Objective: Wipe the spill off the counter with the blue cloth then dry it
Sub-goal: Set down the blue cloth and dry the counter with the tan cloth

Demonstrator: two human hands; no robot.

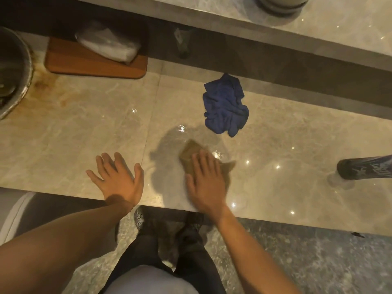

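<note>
Head view is showing the blue cloth [225,105] lying crumpled and untouched on the counter [74,128], just beyond the right hand [204,180]. That hand is pressing flat, fingers extended, on a tan cloth [189,154] over the wet patch [169,145]. Beside it, the left hand [117,177] is resting open and empty. Farther left of both, a wooden board [95,64] is sitting.
</note>
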